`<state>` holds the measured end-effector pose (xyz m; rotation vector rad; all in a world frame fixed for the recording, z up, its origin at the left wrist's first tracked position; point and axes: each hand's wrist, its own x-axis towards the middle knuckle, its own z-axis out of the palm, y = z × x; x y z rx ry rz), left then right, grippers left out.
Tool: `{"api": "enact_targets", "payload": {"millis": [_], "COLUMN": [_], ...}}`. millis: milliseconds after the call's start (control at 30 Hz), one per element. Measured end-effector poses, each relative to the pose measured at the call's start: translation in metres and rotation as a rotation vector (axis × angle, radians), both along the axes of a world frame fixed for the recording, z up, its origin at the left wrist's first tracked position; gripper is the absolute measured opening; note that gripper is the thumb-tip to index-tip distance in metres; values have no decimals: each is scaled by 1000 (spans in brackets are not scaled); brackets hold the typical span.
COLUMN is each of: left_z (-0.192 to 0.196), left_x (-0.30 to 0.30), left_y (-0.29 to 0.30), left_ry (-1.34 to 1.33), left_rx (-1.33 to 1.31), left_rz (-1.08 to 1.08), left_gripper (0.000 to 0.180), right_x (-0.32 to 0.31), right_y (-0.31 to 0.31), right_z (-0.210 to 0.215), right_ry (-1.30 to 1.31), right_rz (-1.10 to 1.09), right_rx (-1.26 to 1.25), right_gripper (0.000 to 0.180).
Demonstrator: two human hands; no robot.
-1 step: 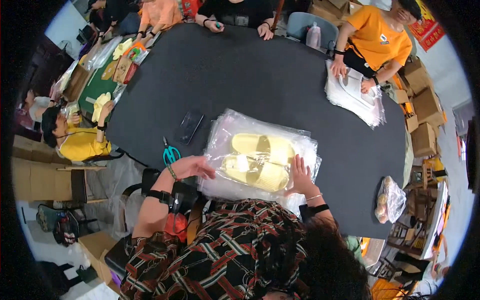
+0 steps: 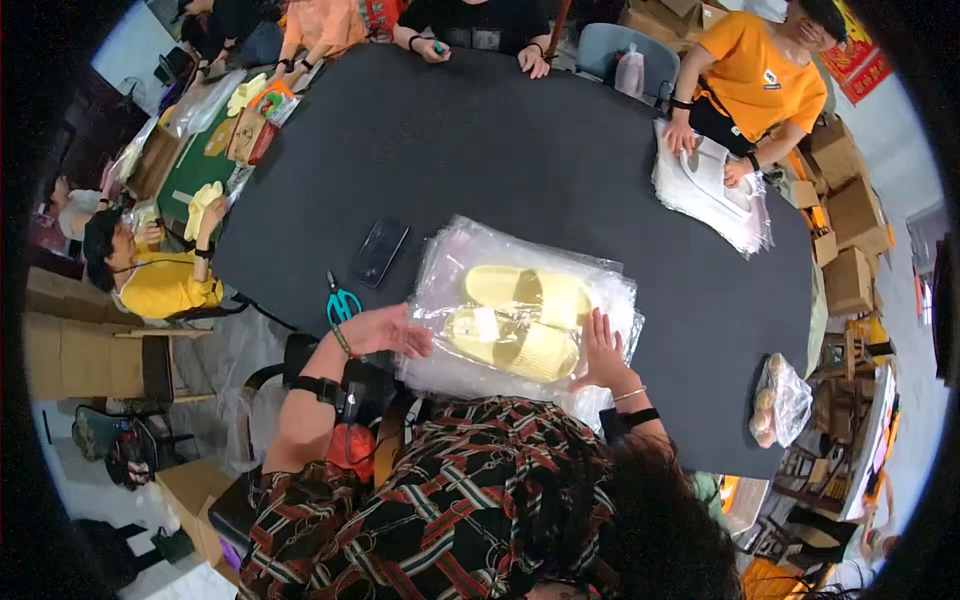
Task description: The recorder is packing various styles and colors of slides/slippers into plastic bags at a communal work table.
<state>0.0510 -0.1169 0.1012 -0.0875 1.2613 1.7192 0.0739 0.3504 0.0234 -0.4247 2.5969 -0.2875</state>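
A pair of pale yellow slippers (image 2: pixel 555 300) lies inside a clear plastic bag, on top of a stack of clear plastic bags (image 2: pixel 455 250) on the black table. At the stack's left edge is my left hand (image 2: pixel 388 330), fingers stretched out toward the bag and holding nothing I can see. Flat against the right side of the bag, beside the slippers' strap ends, rests my right hand (image 2: pixel 603 355) with its fingers spread. Just beyond my left hand lie teal-handled scissors (image 2: pixel 343 303), and a dark phone (image 2: pixel 381 252) sits farther up.
The black table (image 2: pixel 480 150) curves around me. A clear bag of round items (image 2: pixel 779 402) lies near its right edge. At the far right, a person in orange (image 2: pixel 765 75) presses on another bag stack (image 2: pixel 700 190). Cardboard boxes (image 2: pixel 845 215) stand behind; a person in yellow (image 2: pixel 170 285) sits left.
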Motion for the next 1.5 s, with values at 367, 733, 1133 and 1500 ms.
{"api": "enact_targets", "payload": {"millis": [367, 733, 1133, 1500], "left_z": [-26, -13, -72, -77], "left_x": [-33, -70, -92, -83], "left_y": [-11, 31, 40, 95], "left_ry": [-27, -64, -142, -496], "left_rx": [-255, -214, -110, 274], "left_rz": [-1, -411, -473, -519], "left_gripper": [37, 47, 54, 44], "right_x": [-9, -25, -13, -9], "right_y": [-9, 4, 3, 2], "right_z": [20, 3, 48, -1], "right_ry": [66, -113, 77, -40], "right_rz": [-24, 10, -19, -63], "right_rx": [-76, 88, -5, 73], "right_gripper": [159, 157, 153, 152]}}
